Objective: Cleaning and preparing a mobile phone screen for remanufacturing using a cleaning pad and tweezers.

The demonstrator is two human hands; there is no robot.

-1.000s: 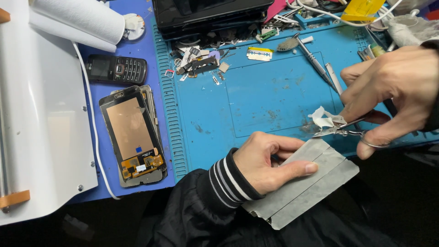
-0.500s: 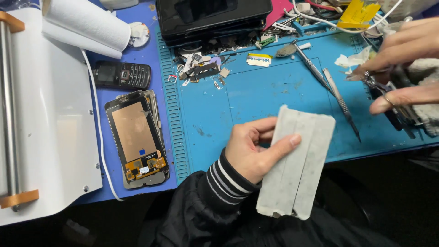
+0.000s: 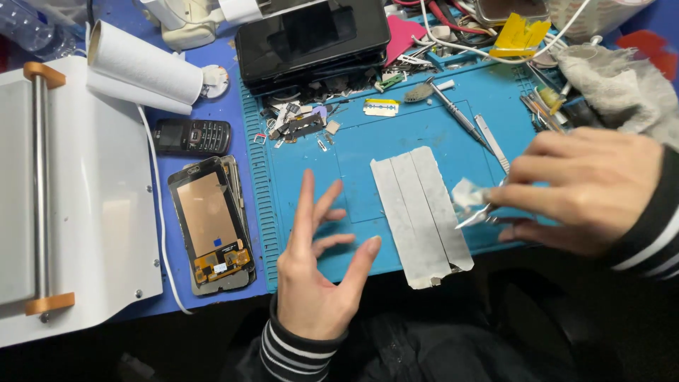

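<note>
A grey rectangular pad (image 3: 423, 216) with lengthwise creases lies flat on the blue work mat (image 3: 396, 138), its near end over the mat's front edge. My left hand (image 3: 315, 265) hovers just left of the pad, fingers spread and holding nothing. My right hand (image 3: 590, 191) is at the pad's right side, pinching metal tweezers (image 3: 477, 216) whose tips hold a small crumpled white scrap (image 3: 467, 192) by the pad's right edge.
A disassembled phone (image 3: 210, 225) and a small keypad phone (image 3: 192, 136) lie left of the mat. A white machine (image 3: 78, 205) with a roller fills the left. A black device (image 3: 311, 39), loose tools (image 3: 460, 117), small parts and a grey cloth (image 3: 615, 85) crowd the back.
My left hand laid the grey pad down on the mat and let go, fingers now spread. My right hand came back from the far right to the pad's right edge with the tweezers and scrap.
</note>
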